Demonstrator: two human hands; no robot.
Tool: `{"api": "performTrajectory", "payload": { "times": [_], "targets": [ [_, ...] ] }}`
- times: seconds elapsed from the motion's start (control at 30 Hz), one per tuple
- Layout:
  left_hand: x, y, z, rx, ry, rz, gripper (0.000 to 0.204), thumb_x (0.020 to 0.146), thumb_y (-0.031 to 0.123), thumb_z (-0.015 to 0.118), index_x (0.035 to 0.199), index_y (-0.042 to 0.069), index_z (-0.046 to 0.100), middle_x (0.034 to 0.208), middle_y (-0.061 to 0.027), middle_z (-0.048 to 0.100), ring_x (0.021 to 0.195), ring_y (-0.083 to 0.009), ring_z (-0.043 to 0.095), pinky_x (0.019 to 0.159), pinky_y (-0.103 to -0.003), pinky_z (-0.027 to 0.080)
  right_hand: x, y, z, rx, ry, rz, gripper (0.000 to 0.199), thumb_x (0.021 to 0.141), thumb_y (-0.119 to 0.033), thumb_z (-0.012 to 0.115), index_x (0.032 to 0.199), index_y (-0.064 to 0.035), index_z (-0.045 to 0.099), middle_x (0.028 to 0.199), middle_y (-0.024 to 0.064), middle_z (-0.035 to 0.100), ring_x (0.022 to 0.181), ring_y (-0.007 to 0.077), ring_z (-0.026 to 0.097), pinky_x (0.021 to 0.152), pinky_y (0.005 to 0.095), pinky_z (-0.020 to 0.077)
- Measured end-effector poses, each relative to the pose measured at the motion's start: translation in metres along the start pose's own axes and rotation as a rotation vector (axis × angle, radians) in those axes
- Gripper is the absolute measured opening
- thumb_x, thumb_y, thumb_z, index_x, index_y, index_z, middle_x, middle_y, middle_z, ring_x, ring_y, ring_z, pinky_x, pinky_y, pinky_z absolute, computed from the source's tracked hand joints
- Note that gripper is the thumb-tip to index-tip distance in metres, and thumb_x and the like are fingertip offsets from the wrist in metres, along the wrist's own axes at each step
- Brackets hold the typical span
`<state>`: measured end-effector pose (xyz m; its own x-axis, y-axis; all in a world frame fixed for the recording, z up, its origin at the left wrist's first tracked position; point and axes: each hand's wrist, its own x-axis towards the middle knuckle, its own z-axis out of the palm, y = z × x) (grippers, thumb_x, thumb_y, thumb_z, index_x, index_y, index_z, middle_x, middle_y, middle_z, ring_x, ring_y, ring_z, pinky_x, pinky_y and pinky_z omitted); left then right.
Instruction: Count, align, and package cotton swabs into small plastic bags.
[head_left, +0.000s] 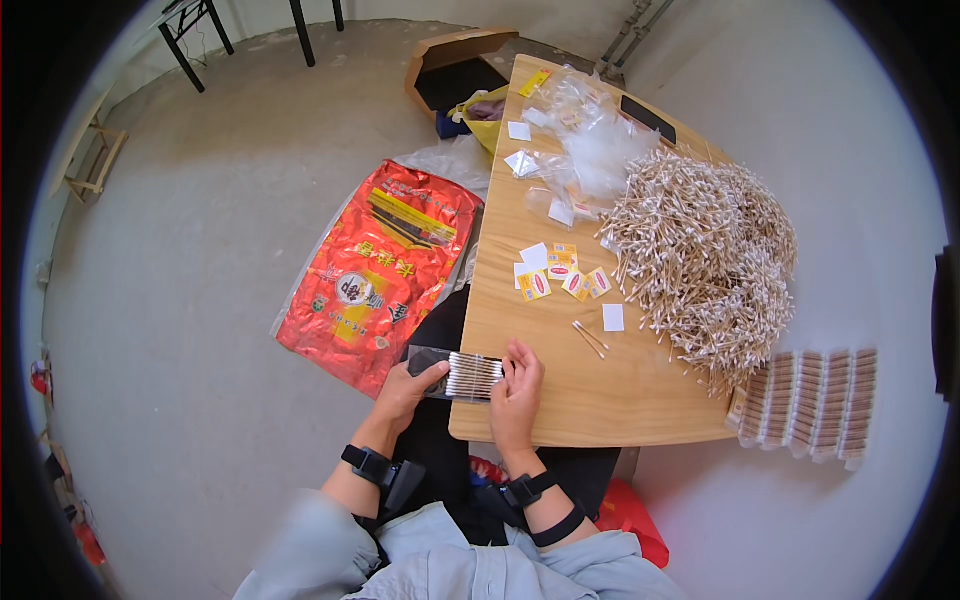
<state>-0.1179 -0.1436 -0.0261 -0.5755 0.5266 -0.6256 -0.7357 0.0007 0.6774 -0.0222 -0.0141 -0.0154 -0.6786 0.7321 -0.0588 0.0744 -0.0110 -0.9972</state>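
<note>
Both hands, left hand point(412, 388) and right hand point(518, 385), grip a swab packet point(462, 375) at the table point(560, 400) edge.

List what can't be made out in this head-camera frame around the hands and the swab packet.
- Clear bag: its open end, head view, hidden by left hand.
- Row of cotton swabs: count too small to tell; right ends covered by right hand.
- Small labels on the wooden table: print too small.
- Open cardboard box: contents in shadow.

Wooden table point(600, 385): swab heap point(700, 250), labels point(560, 275), bags point(590, 140).
</note>
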Motion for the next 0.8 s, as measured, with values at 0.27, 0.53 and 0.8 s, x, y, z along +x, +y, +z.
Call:
{"api": "performTrajectory", "payload": {
  "times": [0.27,0.53,0.8],
  "targets": [
    [0.003,-0.004,-0.004,0.028,-0.027,-0.013,0.024,0.088,0.02,0.071,0.105,0.005,0.063,0.095,-0.0009,0.066,0.083,-0.0105,0.063,0.073,-0.026,0.05,0.003,0.003,0.003,-0.203,0.068,-0.078,0.039,0.09,0.011,0.046,0.129,0.0046,0.046,0.122,0.0162,0.048,0.115,0.0267,0.056,0.099,0.0338,0.0485],
    [0.003,-0.003,-0.005,-0.015,-0.054,-0.012,0.024,0.088,0.018,0.07,0.106,0.004,0.063,0.099,-0.0017,0.066,0.087,-0.0116,0.063,0.076,-0.027,0.051,0.001,0.002,0.001,-0.127,0.026,-0.028,0.036,0.099,-0.003,0.043,0.134,0.0044,0.039,0.134,0.018,0.044,0.126,0.0254,0.048,0.108,0.0349,0.0375],
    [0.004,0.0,-0.007,-0.004,-0.049,-0.042,0.024,0.087,0.016,0.071,0.106,0.003,0.063,0.098,-0.0022,0.067,0.086,-0.0121,0.064,0.076,-0.027,0.051,-0.003,0.007,0.011,0.057,-0.006,-0.042,0.041,0.102,-0.014,0.037,0.139,0.0041,0.034,0.137,0.0212,0.041,0.131,0.0281,0.04,0.112,0.0392,0.0279]
  ]
}}
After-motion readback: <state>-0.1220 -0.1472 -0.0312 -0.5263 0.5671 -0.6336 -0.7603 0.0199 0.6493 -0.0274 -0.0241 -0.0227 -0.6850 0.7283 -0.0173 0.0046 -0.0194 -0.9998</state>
